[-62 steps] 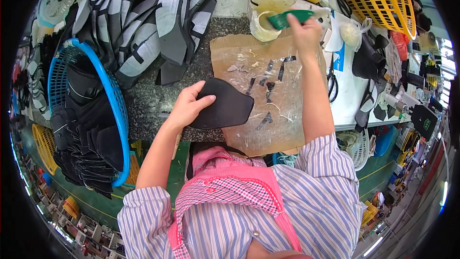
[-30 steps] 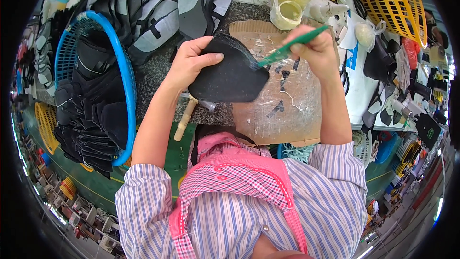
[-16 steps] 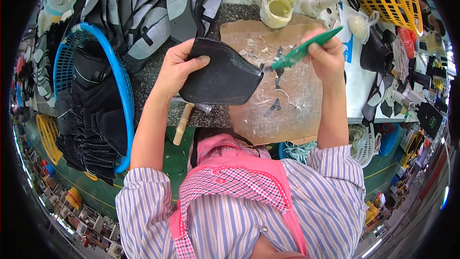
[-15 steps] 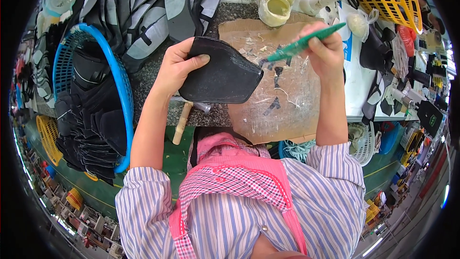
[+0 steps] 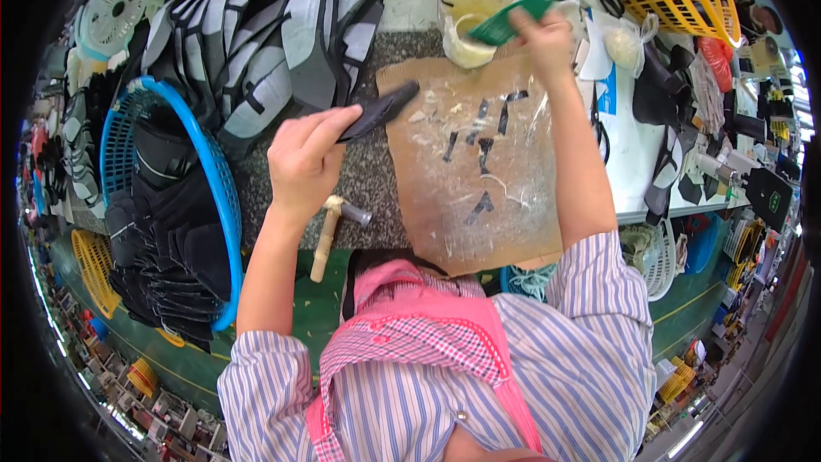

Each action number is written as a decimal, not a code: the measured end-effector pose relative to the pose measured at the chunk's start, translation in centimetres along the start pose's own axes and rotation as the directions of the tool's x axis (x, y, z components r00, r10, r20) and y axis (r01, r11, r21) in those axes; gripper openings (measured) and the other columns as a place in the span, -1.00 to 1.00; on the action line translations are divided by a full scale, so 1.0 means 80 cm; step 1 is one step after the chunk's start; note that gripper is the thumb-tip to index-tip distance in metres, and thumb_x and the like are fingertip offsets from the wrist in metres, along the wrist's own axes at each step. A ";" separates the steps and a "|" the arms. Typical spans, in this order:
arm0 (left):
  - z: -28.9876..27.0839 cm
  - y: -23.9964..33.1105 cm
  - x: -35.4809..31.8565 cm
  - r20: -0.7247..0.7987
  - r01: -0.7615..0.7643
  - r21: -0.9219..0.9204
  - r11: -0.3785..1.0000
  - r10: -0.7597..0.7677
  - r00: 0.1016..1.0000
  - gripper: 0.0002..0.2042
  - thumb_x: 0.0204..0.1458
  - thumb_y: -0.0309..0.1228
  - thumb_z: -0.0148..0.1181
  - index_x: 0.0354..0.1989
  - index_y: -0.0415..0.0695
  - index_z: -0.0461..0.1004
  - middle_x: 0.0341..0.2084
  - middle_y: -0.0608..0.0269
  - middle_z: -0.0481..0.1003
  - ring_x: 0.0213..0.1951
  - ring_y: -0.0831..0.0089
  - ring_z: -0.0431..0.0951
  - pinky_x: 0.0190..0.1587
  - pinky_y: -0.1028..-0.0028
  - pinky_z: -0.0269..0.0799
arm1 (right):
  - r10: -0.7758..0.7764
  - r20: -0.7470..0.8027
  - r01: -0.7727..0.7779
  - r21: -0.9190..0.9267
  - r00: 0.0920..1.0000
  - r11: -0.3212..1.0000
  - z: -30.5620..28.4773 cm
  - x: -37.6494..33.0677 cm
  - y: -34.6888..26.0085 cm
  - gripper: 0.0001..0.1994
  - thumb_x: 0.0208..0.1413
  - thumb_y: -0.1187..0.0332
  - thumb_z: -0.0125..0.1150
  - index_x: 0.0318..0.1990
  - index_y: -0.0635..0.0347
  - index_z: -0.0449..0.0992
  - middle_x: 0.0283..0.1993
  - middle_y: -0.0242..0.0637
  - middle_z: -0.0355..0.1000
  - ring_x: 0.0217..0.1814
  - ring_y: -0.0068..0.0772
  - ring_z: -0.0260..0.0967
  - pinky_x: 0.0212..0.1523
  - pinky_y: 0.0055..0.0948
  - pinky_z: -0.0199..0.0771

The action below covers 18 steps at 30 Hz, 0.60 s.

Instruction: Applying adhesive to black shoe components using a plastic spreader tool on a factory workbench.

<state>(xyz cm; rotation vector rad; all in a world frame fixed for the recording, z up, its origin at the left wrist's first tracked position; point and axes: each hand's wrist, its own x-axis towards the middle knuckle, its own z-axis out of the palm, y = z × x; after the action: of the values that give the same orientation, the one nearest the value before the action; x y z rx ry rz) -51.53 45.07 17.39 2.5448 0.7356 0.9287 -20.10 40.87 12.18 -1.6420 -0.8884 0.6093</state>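
My left hand (image 5: 304,154) is closed on a curved black shoe-upper piece (image 5: 381,113), which shows nearly edge-on over the left edge of the cardboard sheet (image 5: 522,205). My right hand (image 5: 547,38) grips a flat green brush (image 5: 513,20) at the far side of the table. The brush's lower end is at the mouth of a pale, glue-crusted pot (image 5: 469,55); whether it dips inside, I cannot tell. Dried smears and several dark strips mark the cardboard.
A hammer (image 5: 324,244) lies at the table's near edge. The blue basket (image 5: 229,205) on the left holds black pieces. Grey-and-black cut parts (image 5: 312,26) pile up behind my left hand. A yellow basket (image 5: 684,0) stands far right, beyond a bag (image 5: 624,50).
My right hand has carried the green brush away from the black piece, far and left to the pot. My left hand has tilted the piece from broad side to edge-on.
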 end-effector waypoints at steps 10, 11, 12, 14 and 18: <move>0.008 -0.002 -0.007 -0.131 -0.330 0.321 0.888 0.387 0.913 -0.73 -0.43 -0.47 0.09 -0.41 -0.08 0.49 -0.45 0.34 0.42 -0.47 0.45 0.39 -0.49 0.55 0.23 | 0.090 0.149 -0.159 0.566 0.985 0.809 0.060 -0.080 -0.070 -0.91 -0.11 0.42 0.16 -0.49 0.25 0.44 -0.58 -0.36 0.38 -0.65 -0.63 0.25 -0.65 -0.70 0.18; 0.010 0.000 -0.007 -0.149 -0.344 0.320 0.883 0.405 0.902 -0.72 -0.43 -0.47 0.09 -0.41 -0.08 0.49 -0.45 0.34 0.42 -0.47 0.45 0.39 -0.49 0.56 0.22 | 0.054 0.154 -0.124 0.492 0.987 0.862 0.069 -0.082 -0.067 -0.92 -0.10 0.43 0.16 -0.49 0.25 0.45 -0.57 -0.36 0.39 -0.66 -0.63 0.24 -0.64 -0.70 0.19; 0.010 0.000 -0.007 -0.167 -0.357 0.319 0.878 0.423 0.890 -0.72 -0.44 -0.48 0.10 -0.41 -0.08 0.50 -0.44 0.33 0.42 -0.47 0.45 0.38 -0.50 0.56 0.22 | 0.019 0.163 -0.086 0.413 0.986 0.906 0.073 -0.081 -0.062 -0.93 -0.10 0.44 0.15 -0.48 0.25 0.45 -0.56 -0.35 0.40 -0.66 -0.64 0.23 -0.64 -0.70 0.20; 0.008 -0.002 -0.012 -0.177 -0.350 0.311 0.884 0.416 0.892 -0.71 -0.46 -0.48 0.10 -0.41 -0.08 0.50 -0.44 0.33 0.42 -0.47 0.44 0.38 -0.52 0.57 0.22 | 0.000 0.081 -0.036 0.447 0.997 0.894 0.071 -0.072 -0.061 -0.94 -0.10 0.46 0.14 -0.48 0.26 0.45 -0.55 -0.34 0.40 -0.66 -0.64 0.23 -0.64 -0.70 0.19; 0.001 -0.004 -0.018 -0.193 -0.340 0.291 0.894 0.402 0.895 -0.70 -0.48 -0.48 0.09 -0.41 -0.10 0.51 -0.44 0.30 0.42 -0.48 0.44 0.38 -0.53 0.57 0.24 | -0.074 0.233 -0.054 0.499 0.970 0.865 0.063 -0.097 -0.078 -0.94 -0.09 0.50 0.10 -0.45 0.30 0.44 -0.54 -0.32 0.40 -0.63 -0.63 0.25 -0.63 -0.68 0.24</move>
<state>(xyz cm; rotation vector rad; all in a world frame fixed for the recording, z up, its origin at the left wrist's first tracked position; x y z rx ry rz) -52.55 44.45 16.46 2.8912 0.4518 1.3799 -30.03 38.14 16.50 -1.1008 -0.8240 0.9645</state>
